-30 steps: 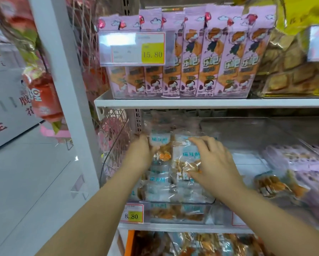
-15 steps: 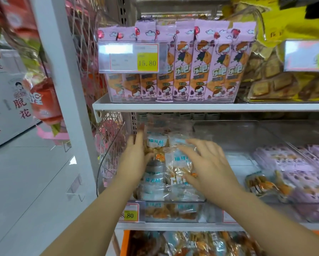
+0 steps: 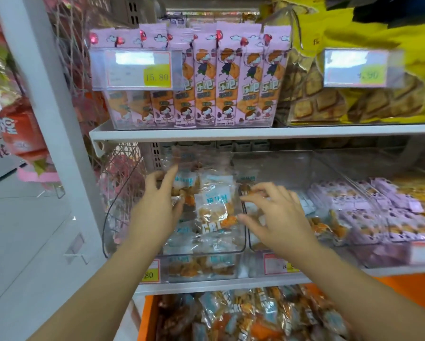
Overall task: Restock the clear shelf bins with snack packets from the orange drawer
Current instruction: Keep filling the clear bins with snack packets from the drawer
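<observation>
Left hand (image 3: 157,207) and right hand (image 3: 278,217), spread wide and empty, flank snack packets (image 3: 216,205) in a clear bin (image 3: 206,254); even inward pressure should square them.

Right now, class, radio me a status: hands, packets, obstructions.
Left hand open against packet stack. Right hand open at its right side. Clear bin heaped. Nothing in the way.

Tall pink cartoon-girl snack packs (image 3: 227,77) stand upright on the white upper shelf (image 3: 255,133), beside yellow biscuit bags (image 3: 354,104). A yellow price label (image 3: 157,75) reads 15.80.
</observation>
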